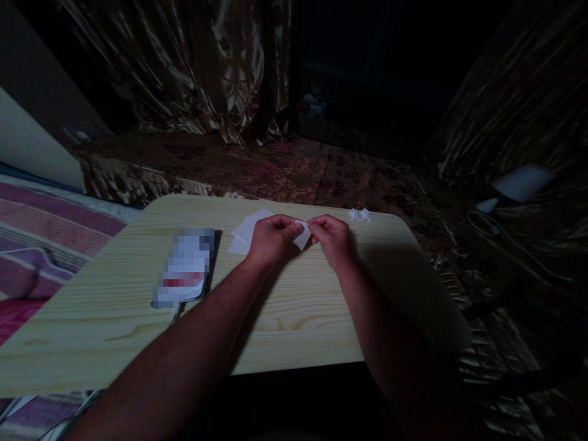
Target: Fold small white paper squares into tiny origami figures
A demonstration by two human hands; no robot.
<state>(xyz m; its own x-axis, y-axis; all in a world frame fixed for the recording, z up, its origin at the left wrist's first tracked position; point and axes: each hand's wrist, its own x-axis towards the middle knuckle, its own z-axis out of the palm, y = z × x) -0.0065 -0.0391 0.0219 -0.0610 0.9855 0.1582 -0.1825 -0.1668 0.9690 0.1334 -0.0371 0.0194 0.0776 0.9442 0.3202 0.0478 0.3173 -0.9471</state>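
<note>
Both my hands meet over the far middle of a light wooden table (275, 318). My left hand (272, 237) and my right hand (331, 237) each pinch an edge of one small white paper piece (302, 236), held just above the tabletop. Fingers of both hands are curled closed on it. A few white paper sheets (245, 231) lie flat on the table just left of my left hand. Two tiny folded white paper shapes (359, 214) sit near the far edge, right of my right hand.
A blurred white and red flat object (184, 269) lies on the table's left part. Patterned brown fabric (206, 79) hangs behind and covers the floor. A striped pink cloth (41, 239) lies at left. A white device with cable (521, 182) rests at right.
</note>
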